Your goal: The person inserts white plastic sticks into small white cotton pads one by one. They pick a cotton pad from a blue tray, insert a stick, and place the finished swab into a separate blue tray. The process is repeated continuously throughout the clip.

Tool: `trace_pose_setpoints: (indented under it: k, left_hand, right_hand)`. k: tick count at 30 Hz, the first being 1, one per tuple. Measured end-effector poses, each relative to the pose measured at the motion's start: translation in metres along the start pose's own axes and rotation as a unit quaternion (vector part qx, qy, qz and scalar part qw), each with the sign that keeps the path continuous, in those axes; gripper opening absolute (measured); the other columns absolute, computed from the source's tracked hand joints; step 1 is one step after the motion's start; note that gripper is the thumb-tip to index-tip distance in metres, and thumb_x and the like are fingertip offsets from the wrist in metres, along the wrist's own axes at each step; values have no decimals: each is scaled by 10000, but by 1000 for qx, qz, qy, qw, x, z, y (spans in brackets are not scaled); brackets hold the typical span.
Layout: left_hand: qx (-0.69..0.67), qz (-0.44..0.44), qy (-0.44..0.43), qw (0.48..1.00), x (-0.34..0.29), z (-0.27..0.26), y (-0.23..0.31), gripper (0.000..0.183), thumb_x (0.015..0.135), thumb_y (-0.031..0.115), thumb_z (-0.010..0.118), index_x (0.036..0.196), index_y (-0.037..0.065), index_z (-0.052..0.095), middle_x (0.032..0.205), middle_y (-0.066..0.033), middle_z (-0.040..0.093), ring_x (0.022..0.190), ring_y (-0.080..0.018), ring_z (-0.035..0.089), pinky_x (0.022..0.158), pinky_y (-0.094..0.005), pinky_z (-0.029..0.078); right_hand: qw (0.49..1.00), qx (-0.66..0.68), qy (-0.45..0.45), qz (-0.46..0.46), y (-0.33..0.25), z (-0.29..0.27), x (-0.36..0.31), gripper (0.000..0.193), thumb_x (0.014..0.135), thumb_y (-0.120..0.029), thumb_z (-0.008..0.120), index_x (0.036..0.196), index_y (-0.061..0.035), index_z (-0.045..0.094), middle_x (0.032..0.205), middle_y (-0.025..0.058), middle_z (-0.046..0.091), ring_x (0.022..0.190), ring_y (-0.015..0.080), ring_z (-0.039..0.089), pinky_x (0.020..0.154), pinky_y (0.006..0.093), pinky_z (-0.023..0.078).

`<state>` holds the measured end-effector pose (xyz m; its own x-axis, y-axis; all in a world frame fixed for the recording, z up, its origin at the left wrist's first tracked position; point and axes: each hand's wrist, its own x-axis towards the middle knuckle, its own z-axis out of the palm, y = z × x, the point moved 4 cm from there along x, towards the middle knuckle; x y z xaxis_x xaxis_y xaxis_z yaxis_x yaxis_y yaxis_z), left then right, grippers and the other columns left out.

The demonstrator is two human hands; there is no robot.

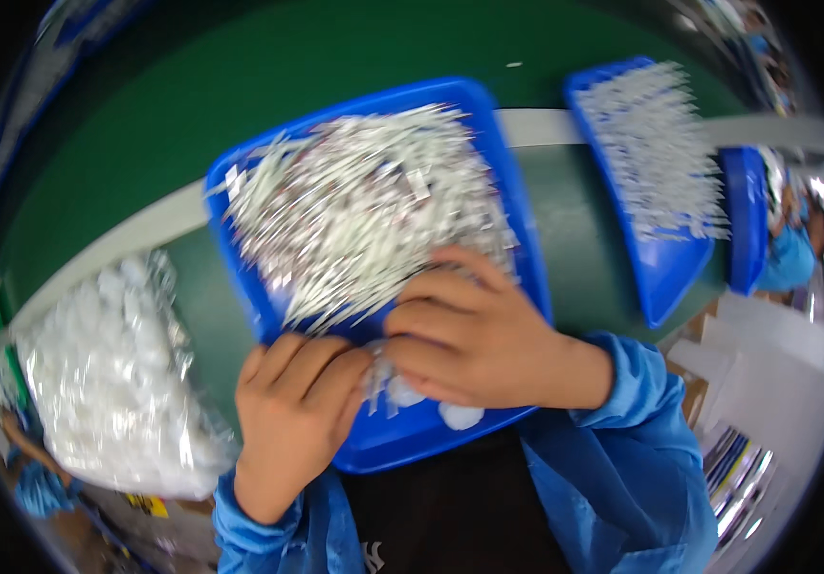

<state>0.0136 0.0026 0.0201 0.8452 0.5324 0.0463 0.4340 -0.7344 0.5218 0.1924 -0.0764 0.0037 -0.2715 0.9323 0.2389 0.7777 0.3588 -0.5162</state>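
Both of my hands are over the near part of a large blue tray. My left hand has its fingers curled together, tips toward the right. My right hand is bent inward with its fingers closed, close to the left one. Between them shows a small clear plastic piece, blurred; what each set of fingertips grips is hidden. Just under the right hand lie small white round pieces on the tray bottom. Beyond the hands a heap of thin white sticks, mixed with shiny bits, fills the tray.
At the left lies a clear plastic bag full of white pieces. A second blue tray with rows of white sticks stands at the right, beside another blue tray. A pale rail crosses the green surface. Co-workers sit at both sides.
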Motion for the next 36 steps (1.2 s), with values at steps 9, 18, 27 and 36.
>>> trace_pose_setpoints:
  k: [9,18,27,36]
  left_hand:
    - [11,-6,-5,1000,-6,10,1,284,813,108,800,1094,81,768,1042,-77,744,898,-302,662,796,-440,469]
    - [-40,65,-145,987,3,14,38,501,829,188,887,1307,135,746,1187,-122,652,1094,-364,659,925,-459,552]
    - [-32,53,-135,989,2,13,37,433,723,150,906,1127,85,763,1098,-86,688,955,-319,670,833,-441,546]
    - [-197,14,-44,979,-2,9,9,352,773,20,901,1077,59,727,1026,-136,744,848,-281,723,770,-355,584]
  right_hand:
    - [990,-29,135,9,-3,-21,-30,128,809,-196,694,913,-128,726,1036,15,678,1046,230,626,1094,500,479]
    - [780,-267,363,433,87,-170,-253,83,885,-89,802,954,-57,769,889,84,800,681,212,739,702,354,581]
    - [802,-222,295,469,128,-167,-265,128,904,-161,796,982,-60,791,945,106,801,828,282,769,744,376,598]
    - [926,-248,191,212,35,-127,-155,86,836,-53,777,909,-93,758,960,60,771,858,239,722,807,405,523]
